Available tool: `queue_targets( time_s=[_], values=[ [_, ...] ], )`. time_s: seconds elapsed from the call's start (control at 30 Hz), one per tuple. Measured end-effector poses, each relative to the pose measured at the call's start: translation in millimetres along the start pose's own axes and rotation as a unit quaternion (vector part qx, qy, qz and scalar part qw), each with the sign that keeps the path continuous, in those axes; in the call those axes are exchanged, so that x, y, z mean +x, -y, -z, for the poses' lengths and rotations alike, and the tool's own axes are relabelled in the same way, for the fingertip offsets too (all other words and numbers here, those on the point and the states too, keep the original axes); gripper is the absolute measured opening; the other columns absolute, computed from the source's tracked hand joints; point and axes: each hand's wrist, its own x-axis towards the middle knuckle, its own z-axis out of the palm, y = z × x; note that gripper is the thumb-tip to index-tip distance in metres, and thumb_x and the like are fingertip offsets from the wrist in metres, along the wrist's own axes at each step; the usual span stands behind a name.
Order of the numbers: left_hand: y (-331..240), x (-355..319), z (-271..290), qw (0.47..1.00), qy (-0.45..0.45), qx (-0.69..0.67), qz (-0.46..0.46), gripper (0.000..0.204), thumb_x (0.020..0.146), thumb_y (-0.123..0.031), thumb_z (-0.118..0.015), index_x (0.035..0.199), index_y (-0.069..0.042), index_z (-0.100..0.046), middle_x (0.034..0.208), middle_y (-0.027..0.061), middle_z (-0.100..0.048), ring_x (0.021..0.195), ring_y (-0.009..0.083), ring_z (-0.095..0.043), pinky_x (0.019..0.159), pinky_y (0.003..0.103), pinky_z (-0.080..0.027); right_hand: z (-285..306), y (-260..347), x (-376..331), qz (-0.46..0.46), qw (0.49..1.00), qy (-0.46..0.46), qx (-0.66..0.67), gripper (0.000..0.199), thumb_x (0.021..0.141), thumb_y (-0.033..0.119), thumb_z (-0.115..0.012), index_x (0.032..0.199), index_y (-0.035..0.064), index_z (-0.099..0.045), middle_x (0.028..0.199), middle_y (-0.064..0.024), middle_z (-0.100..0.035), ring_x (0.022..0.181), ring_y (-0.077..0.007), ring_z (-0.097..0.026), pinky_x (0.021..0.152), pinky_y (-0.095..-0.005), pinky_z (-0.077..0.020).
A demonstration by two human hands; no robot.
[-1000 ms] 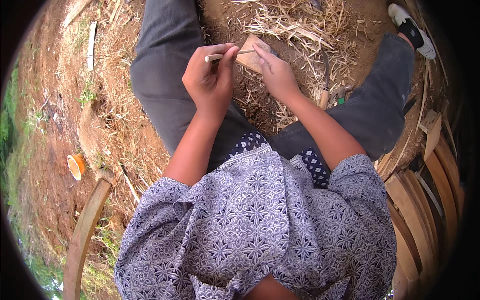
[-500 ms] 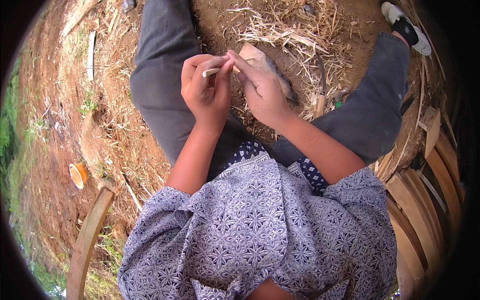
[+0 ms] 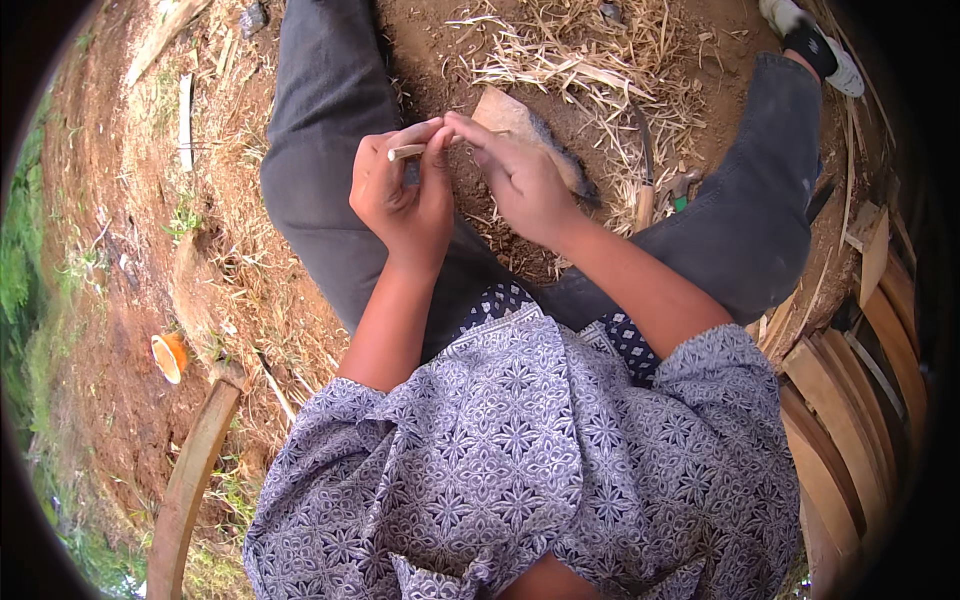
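Observation:
My left hand (image 3: 400, 195) is closed around a thin pale stick (image 3: 407, 152), whose cut end pokes out above the fingers. My right hand (image 3: 520, 180) reaches in from the right, its fingertips pinching the same stick where it meets the left thumb. Both hands hover over my left thigh and the gap between my grey-trousered legs (image 3: 330, 170). Just behind the right hand a flat wooden block (image 3: 510, 115) lies on the earth.
Dry bamboo shavings (image 3: 590, 70) litter the dirt between my legs. A curved knife with a wooden handle (image 3: 645, 170) lies by my right thigh. An orange cup (image 3: 168, 357) sits on the ground at left. Bamboo slats (image 3: 850, 400) stack at right; a curved strip (image 3: 190, 480) lies lower left.
My right hand has moved left off the wooden block and now meets the left hand at the stick. The stick has been drawn shorter into the left fist.

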Motion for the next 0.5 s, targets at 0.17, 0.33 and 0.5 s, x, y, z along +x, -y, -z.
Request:
queue_targets(
  time_s=[0.17,0.33,0.5],
  values=[
    [-1,3,-8,0.999,-0.031,-0.028,0.016,0.015,0.084,0.004,-0.082,0.097,-0.001,-0.077,0.084,0.0086,-0.071,0.076,0.0176,-0.066,0.069,0.028,-0.052,-19,27,-10,0.065,0.985,-0.118,0.107,0.043,0.103,0.012,-0.050,0.144,0.0132,-0.062,0.120,-0.0225,-0.072,0.105,-0.0350,-0.073,0.087,-0.0427,-0.0572],
    [-4,3,-6,0.999,-0.003,-0.052,0.011,0.018,0.082,0.007,-0.082,0.097,-0.001,-0.077,0.085,0.0085,-0.071,0.078,0.0178,-0.068,0.069,0.028,-0.052,5,-44,0,-0.121,0.990,-0.014,-0.074,0.038,0.102,0.013,-0.059,0.139,0.0091,-0.066,0.128,-0.0187,-0.072,0.113,-0.0233,-0.073,0.097,-0.0346,-0.0540],
    [-7,1,1,0.998,0.009,-0.069,0.008,0.027,0.095,0.007,-0.071,0.121,0.005,-0.063,0.105,0.0125,-0.069,0.095,0.0178,-0.073,0.081,0.028,-0.060,1,-38,4,-0.097,0.994,-0.048,-0.035,0.028,0.099,0.018,-0.067,0.125,0.0090,-0.075,0.115,-0.0139,-0.078,0.103,-0.0237,-0.076,0.089,-0.0337,-0.0569]
  ],
)
